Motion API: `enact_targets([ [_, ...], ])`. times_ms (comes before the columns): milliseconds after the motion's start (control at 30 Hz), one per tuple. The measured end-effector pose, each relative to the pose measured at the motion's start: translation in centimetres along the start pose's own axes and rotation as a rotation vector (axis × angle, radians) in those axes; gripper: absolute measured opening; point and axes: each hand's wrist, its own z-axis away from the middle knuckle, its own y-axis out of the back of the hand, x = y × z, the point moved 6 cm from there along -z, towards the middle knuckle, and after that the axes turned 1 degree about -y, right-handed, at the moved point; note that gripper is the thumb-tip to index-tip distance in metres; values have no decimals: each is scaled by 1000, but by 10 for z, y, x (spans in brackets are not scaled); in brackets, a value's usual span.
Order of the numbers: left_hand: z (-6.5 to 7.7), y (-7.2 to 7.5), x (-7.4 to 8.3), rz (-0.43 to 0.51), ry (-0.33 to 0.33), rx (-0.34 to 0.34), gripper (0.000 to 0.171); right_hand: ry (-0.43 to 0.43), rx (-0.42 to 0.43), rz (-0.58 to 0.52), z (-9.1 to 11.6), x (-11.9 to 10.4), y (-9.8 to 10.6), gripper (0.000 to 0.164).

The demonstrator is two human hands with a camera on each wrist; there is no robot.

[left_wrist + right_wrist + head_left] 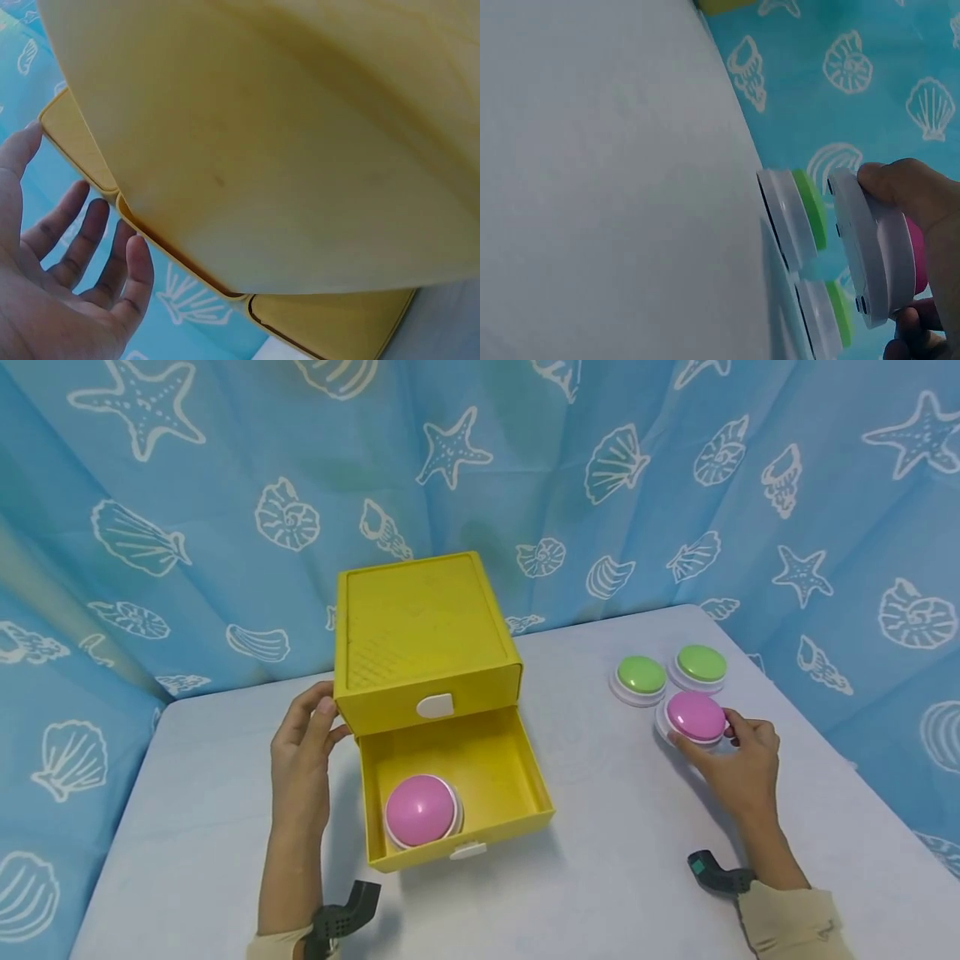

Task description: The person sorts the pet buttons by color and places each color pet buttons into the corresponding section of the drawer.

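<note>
A yellow two-drawer box stands at the back of the table, its lower drawer pulled out. In that drawer's front left corner sits a pink dome button with a white base. My left hand rests against the box's left side, fingers spread and loosely bent in the left wrist view. On the right, my right hand grips a second pink button by its white rim, between thumb and fingers. The right wrist view shows its base tilted and raised off the table.
Two green dome buttons, one on the left and one on the right, sit on the table just behind the held one. The white tabletop runs back to a blue curtain with seashell prints.
</note>
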Motion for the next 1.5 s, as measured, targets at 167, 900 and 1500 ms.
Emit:
enact_targets([
  [167,-2,-1,-3,-8,-15,-10,38,34,-10,-30,18,-19,-6,87],
  [900,-3,1,-5,7,-31,-10,38,227,5,-152,63,-57,-36,80],
  [1500,-2,1,-5,12,-27,-10,39,247,6,-266,97,-112,-18,76],
])
